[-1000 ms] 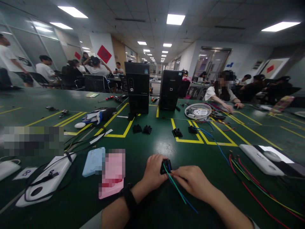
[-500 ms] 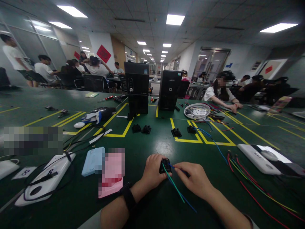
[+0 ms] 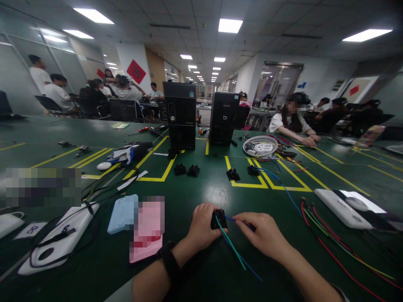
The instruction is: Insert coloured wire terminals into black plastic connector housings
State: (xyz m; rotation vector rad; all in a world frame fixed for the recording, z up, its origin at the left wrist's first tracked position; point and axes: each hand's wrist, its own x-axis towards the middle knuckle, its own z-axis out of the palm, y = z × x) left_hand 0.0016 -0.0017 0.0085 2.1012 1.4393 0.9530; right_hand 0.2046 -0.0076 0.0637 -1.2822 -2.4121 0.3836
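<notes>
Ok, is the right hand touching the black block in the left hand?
Apart: the head view shows a gap between right hand and block, spanned by a blue piece.

In my left hand (image 3: 201, 226) sits the block (image 3: 220, 219). From there, the basket (image 3: 263, 154) lies at one o'clock, loose wires (image 3: 320, 240) at three.
</notes>
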